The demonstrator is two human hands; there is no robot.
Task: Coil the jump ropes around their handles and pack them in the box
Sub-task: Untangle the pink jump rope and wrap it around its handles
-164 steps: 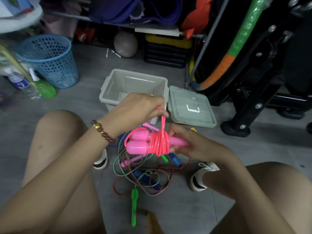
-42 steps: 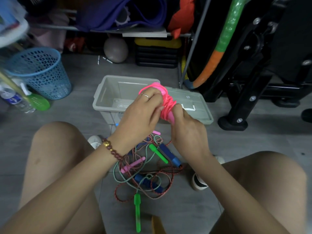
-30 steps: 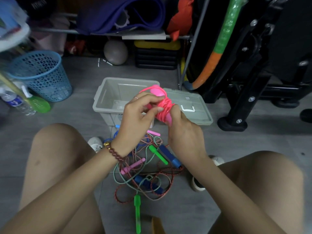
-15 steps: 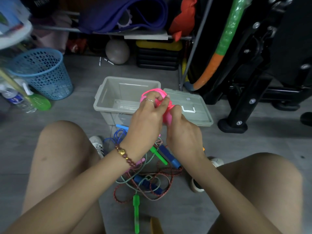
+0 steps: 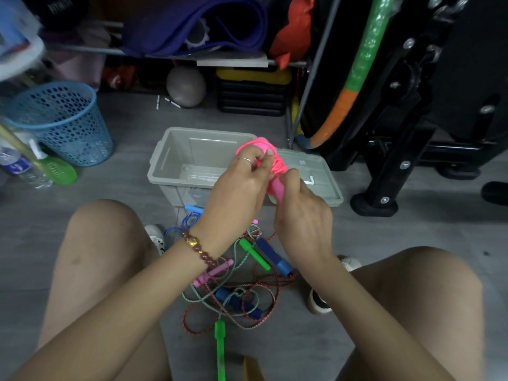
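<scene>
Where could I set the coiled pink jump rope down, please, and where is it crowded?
The bottom of the grey box looks bare. Open floor lies between the blue basket and the box, and on the near side of the black stand foot. The tangle of ropes between the shoes is crowded.

Rope (image 5: 279, 165) pink; box (image 5: 157, 171) grey; basket (image 5: 63, 119) blue; floor cord (image 5: 192, 329) seemingly red-flecked.

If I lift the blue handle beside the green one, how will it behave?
The blue handle looks rigid and probably light. It lies among the tangled ropes, which look limp and interlooped, so some would likely drag along.
</scene>
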